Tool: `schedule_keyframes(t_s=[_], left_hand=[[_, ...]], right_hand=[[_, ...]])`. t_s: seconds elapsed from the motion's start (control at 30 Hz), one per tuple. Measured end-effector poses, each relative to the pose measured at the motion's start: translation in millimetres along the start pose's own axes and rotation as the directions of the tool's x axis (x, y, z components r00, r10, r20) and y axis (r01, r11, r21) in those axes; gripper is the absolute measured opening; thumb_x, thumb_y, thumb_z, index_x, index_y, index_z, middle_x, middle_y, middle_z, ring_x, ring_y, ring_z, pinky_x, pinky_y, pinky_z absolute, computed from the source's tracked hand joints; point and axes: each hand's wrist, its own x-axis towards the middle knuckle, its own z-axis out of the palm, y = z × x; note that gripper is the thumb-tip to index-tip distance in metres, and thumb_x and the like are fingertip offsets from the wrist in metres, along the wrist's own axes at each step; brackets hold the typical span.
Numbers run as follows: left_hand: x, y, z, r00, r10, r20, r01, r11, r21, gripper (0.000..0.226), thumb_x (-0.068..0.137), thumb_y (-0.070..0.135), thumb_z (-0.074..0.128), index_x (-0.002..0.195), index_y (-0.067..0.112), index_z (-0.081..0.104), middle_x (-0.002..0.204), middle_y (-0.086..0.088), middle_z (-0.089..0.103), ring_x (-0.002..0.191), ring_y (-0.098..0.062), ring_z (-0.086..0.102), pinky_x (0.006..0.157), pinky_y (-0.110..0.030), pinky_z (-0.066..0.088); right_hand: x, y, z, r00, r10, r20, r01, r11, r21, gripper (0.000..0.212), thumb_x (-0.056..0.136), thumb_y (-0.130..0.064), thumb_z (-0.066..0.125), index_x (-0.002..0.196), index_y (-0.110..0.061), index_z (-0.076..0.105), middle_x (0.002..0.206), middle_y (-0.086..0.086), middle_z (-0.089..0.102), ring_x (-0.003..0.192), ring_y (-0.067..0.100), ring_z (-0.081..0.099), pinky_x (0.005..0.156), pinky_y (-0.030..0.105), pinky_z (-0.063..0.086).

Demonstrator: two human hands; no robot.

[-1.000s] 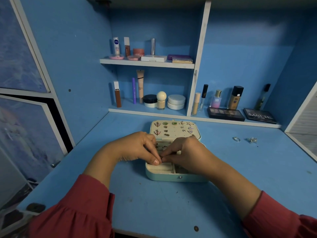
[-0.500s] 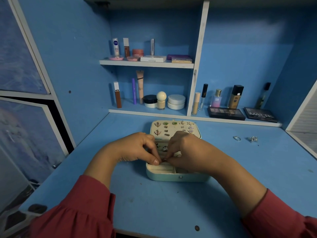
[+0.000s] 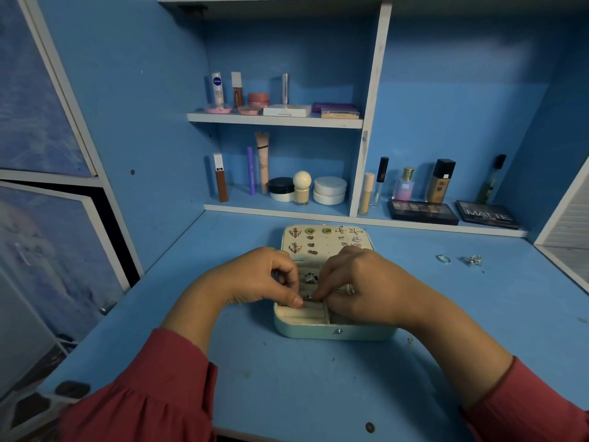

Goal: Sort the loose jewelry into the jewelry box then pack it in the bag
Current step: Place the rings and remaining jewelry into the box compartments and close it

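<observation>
Jewelry box open on desk; hands barely shifted since a second ago. Left hand and right hand both pinch small piece over ring slots. Seating unfinished; ring and cluster loose.

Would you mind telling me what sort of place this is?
Probably a home dressing table: blue shelves hold cosmetics, an eyeshadow palette lies nearby, and an open jewelry box sits on the desk.
</observation>
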Motion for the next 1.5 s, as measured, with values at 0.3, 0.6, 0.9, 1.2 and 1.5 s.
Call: schedule_keyframes(t_s=[0.3, 0.6, 0.9, 1.2, 1.5], left_hand=[[1.6, -2.0, 1.9, 1.000, 0.012, -0.021, -0.012, 1.000, 0.006, 0.027, 0.071, 0.015, 0.082, 0.058, 0.029, 0.063, 0.070, 0.014, 0.053, 0.072, -0.007, 0.050, 0.077, -0.038, 0.048], [3.0, -4.2, 2.7, 0.999, 0.012, -0.034, -0.012, 1.000, -0.010, 0.022, 0.068, 0.020, 0.085, 0.062, 0.026, 0.064, 0.067, 0.017, 0.053, 0.068, -0.002, 0.046, 0.069, -0.026, 0.042], [4.1, -5.1, 2.8, 0.999, 0.000, -0.034, 0.000, 1.000, 0.015, 0.025, 0.069, 0.019, 0.083, 0.058, 0.029, 0.063, 0.071, 0.009, 0.054, 0.071, -0.009, 0.048, 0.070, -0.029, 0.043], [4.5, 4.4, 3.4, 0.984, -0.027, -0.176, 0.003, 0.991, -0.135, 0.017, 0.079, 0.027, 0.073, 0.081, 0.010, 0.071, 0.071, -0.005, 0.066, 0.062, -0.003, 0.053, 0.063, -0.019, 0.045], [58.8, 67.7, 50.3, 0.897, 0.020, -0.442, -0.109, 0.978, -0.178, 0.008, 0.088, 0.019, 0.066, 0.081, 0.024, 0.065, 0.081, 0.011, 0.066, 0.074, 0.003, 0.057, 0.073, -0.017, 0.048]], right_hand=[[-1.2, 1.1, 3.5, 0.999, -0.019, -0.044, 0.018, 1.000, -0.020, 0.034, 0.070, -0.034, 0.048, 0.087, -0.032, 0.077, 0.089, -0.015, 0.070, 0.086, 0.012, 0.055, 0.080, 0.031, 0.048], [3.8, 4.6, 11.6, 0.995, 0.056, -0.089, -0.047, 0.995, 0.091, 0.011, 0.075, -0.041, 0.073, 0.080, -0.032, 0.071, 0.082, -0.015, 0.064, 0.088, 0.006, 0.052, 0.081, 0.030, 0.046], [8.5, -0.4, 20.5, 0.987, 0.074, -0.142, -0.073, 0.997, 0.010, 0.010, 0.076, -0.037, 0.069, 0.075, -0.027, 0.066, 0.082, -0.011, 0.061, 0.083, 0.009, 0.054, 0.076, 0.034, 0.048], [0.4, 41.1, -3.7, 0.948, 0.284, -0.144, -0.202, 0.886, 0.418, 0.006, 0.086, -0.030, 0.068, 0.090, -0.030, 0.073, 0.089, -0.015, 0.067, 0.085, 0.001, 0.059, 0.076, 0.018, 0.047], [-49.4, 123.2, -50.4, 0.562, 0.731, -0.387, -0.468, 0.667, 0.579, 0.012, 0.092, -0.025, 0.061, 0.085, -0.020, 0.068, 0.079, -0.004, 0.064, 0.069, 0.013, 0.053, 0.058, 0.025, 0.040]])
